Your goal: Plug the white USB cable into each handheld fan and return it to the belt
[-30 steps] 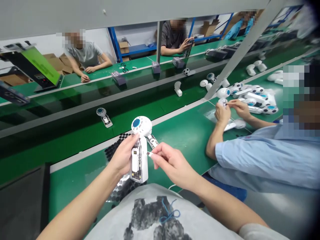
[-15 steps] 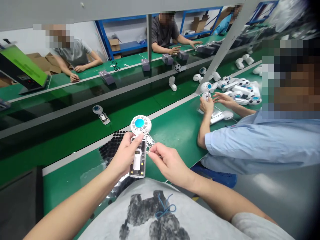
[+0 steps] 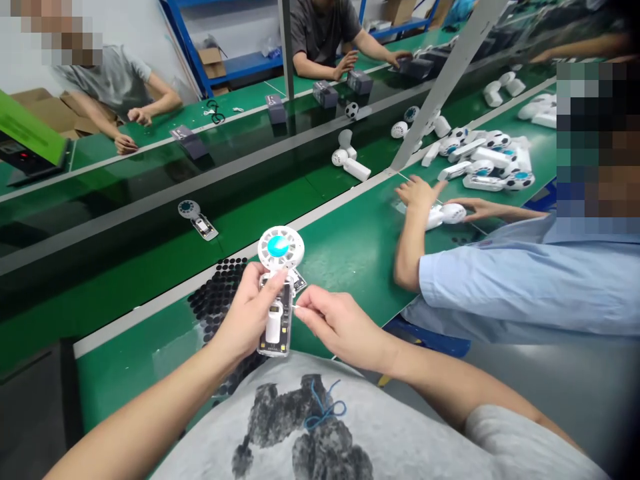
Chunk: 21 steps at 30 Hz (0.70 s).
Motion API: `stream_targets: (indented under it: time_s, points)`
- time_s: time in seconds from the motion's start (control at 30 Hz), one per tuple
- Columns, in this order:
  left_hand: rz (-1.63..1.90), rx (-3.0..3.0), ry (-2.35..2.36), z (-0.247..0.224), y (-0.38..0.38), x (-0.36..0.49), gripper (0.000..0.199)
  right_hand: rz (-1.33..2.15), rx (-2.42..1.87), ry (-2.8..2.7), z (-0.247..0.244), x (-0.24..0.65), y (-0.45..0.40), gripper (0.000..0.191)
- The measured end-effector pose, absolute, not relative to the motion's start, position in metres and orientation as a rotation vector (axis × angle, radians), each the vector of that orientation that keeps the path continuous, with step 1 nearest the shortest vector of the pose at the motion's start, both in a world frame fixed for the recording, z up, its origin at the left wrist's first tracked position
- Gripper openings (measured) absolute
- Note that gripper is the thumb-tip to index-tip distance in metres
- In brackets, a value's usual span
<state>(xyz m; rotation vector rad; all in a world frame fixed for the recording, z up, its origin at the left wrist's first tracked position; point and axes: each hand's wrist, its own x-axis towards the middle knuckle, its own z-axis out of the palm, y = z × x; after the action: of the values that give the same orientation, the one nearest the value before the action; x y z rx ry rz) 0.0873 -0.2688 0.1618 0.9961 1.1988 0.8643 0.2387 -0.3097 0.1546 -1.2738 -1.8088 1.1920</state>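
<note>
Low in the middle of the frame, the left hand (image 3: pixel 250 303) is wrapped round a small white fan (image 3: pixel 284 300), thumb over its neck, and the right hand (image 3: pixel 345 327) pinches a white plug tip (image 3: pixel 295 307) at the handle's edge. I'd call this one partway along: head and handle are joined and the clear front covers the board, but whether the plug is seated I can't tell, so that part looks unfinished to me. The fan sits between the hands, in the left's grasp, with the right's fingertips just beside it. Right behind it another handle (image 3: pixel 300 280) peeks out, and left of centre lies a sheet of black dots (image 3: pixel 217 293). Past the bench (image 3: pixel 350 257), on the belt (image 3: pixel 260 200), a second fan (image 3: pixel 204 225) lies out of either hand. Towards the right, a co-worker's hands (image 3: pixel 419 193) are busy near a heap of fans (image 3: pixel 485 160); beyond, at upper left and top middle, two people (image 3: pixel 325 37) sit behind grey boxes (image 3: pixel 325 95).
</note>
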Motion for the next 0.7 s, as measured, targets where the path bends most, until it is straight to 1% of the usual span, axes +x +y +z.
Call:
stream_targets:
  time_s: [0.17,0.3,0.4,0.5,0.6,0.7]
  points:
    - [0.772,0.927,1.267,0.152,-0.265,0.094,0.036,1.324,-1.291,-1.753,0.144,0.236,-0.3,0.015]
    - [0.72,0.875,1.262,0.146,-0.255,0.094,0.039,1.367,-1.32,-1.681,0.135,0.237,-0.296,0.016]
    - [0.799,0.861,1.334,0.135,-0.226,0.082,0.04,1.416,-1.423,-1.544,0.128,0.262,-0.292,0.019]
    - [0.9,0.848,1.386,0.119,-0.183,0.077,0.038,1.42,-1.562,-1.222,0.115,0.295,-0.289,0.025]
    - [0.759,0.897,1.289,0.095,-0.148,0.107,0.034,1.384,-1.599,-1.097,0.094,0.313,-0.282,0.029]
    - [0.726,0.957,1.288,0.066,-0.125,0.162,0.031,1.318,-1.641,-1.087,0.065,0.312,-0.269,0.032]
